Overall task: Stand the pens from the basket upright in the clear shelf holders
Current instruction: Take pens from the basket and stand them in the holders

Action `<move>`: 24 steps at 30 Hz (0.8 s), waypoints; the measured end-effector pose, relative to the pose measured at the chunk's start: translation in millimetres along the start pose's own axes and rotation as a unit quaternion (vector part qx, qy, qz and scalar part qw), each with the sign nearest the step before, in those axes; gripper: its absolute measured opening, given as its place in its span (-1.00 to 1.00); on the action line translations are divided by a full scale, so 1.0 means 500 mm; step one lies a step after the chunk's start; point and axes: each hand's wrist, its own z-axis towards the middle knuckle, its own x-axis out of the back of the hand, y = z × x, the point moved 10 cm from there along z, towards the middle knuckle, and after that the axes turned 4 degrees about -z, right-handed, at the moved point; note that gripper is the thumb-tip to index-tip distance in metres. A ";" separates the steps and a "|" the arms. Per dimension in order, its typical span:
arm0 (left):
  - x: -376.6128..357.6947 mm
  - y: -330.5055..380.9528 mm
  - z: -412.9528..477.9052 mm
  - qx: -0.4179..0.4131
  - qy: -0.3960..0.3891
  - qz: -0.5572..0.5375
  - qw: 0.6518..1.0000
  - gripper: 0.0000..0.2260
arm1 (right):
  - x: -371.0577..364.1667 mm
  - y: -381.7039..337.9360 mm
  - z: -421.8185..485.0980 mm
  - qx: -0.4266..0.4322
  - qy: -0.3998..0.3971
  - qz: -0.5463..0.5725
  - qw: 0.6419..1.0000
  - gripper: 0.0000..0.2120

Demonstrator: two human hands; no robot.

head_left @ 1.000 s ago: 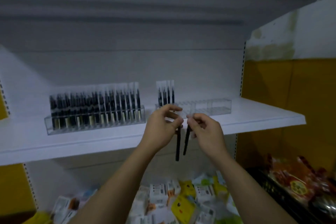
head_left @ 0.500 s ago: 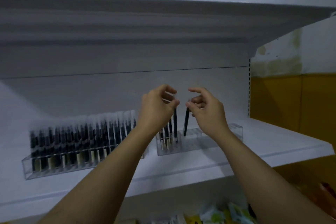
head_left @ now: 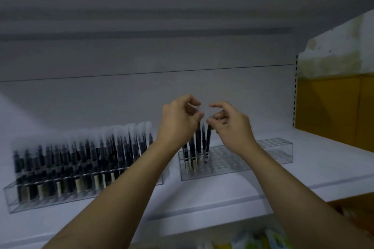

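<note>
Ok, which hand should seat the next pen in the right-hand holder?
Probably the right hand: its fingers pinch a pen tilted over the right-hand holder, tip near open slots. The left hand is among pens already standing.

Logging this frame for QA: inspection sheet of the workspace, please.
Surface: white shelf, bare at right.
Job's things: left clear holder packed with upright pens; right clear holder has a few pens at its left end, other slots open; basket not in view.
Clutter: colourful packets below the shelf.
Grippers: left hand pinches a pen; right hand pinches a pen entering a slot.
Cables: nothing seen.
Surroundings: yellow wall panel, stained wall above.
</note>
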 end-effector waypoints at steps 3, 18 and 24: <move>-0.017 -0.028 -0.003 0.019 -0.021 0.038 0.999 -0.90 | -0.028 0.000 -0.018 0.012 -0.073 -0.064 0.995 -0.59; -0.046 -0.048 -0.012 0.054 -0.077 0.065 0.993 -0.83 | -0.056 0.001 -0.072 0.009 -0.222 -0.234 0.947 -0.25; -0.039 -0.026 -0.038 0.019 -0.099 0.096 0.990 -0.71 | -0.058 0.005 -0.078 -0.013 -0.221 -0.241 0.945 -0.15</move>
